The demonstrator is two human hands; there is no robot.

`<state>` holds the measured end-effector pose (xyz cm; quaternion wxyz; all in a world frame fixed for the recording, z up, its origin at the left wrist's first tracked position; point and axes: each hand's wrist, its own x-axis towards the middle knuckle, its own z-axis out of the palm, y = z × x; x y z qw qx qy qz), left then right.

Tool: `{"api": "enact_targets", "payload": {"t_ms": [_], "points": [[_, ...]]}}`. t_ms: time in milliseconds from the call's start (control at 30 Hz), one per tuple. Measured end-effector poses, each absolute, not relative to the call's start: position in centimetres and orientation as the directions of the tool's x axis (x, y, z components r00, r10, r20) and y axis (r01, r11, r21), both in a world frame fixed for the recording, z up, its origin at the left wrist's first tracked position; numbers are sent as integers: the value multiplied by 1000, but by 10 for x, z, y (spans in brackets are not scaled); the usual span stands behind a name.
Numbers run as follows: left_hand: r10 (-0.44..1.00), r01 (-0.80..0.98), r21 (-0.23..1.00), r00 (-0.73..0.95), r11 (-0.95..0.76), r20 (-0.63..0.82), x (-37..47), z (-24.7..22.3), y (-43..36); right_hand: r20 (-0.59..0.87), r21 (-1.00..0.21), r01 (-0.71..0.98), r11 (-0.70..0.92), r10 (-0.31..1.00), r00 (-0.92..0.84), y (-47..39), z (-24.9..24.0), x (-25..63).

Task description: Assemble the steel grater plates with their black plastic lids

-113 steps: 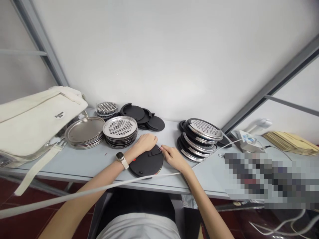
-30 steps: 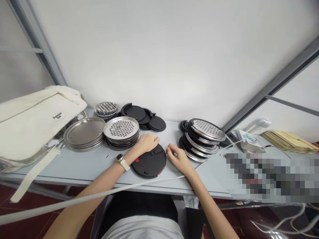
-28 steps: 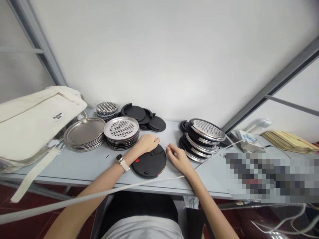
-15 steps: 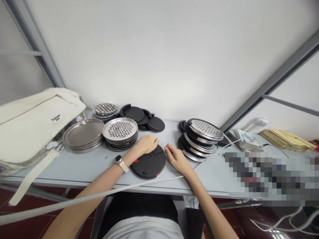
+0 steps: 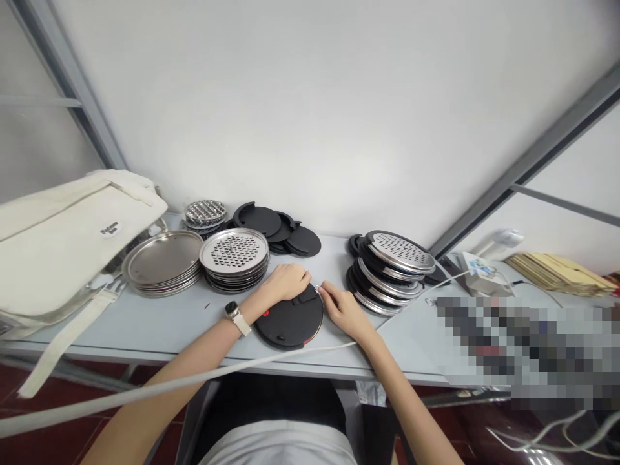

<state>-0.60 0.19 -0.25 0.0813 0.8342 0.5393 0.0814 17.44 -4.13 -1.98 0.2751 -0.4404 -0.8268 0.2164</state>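
Note:
A round black disc (image 5: 290,323) with a red mark near its left edge lies flat at the table's front. My left hand (image 5: 287,281) is closed over its upper edge; the fingertips are partly hidden. On the disc's upper right rim, my right hand (image 5: 341,307) pinches a small shiny metal ring (image 5: 317,289) between thumb and forefinger. Left of my left hand stands a stack of perforated metal grater discs (image 5: 234,252). Beside my right hand rises a pile of black discs with metal plates (image 5: 387,281).
Plain metal plates (image 5: 162,258) are stacked at left, near a cream bag (image 5: 62,239). Loose black discs (image 5: 303,240) and small grater discs (image 5: 205,212) lie along the wall. A white cable (image 5: 194,378) crosses in front. Yellowish sheets (image 5: 557,274) are at right.
My right hand has shifted slightly left, and the small metal ring now sits against the disc's rim. My left hand stays almost in place.

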Motion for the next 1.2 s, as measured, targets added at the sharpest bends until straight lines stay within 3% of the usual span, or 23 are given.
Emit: {"api": "enact_targets", "payload": {"t_ms": [1200], "points": [[939, 909, 241, 342, -341, 39, -4, -2, 2, 291, -551, 643, 532, 844, -450, -44, -19, 172]]}}
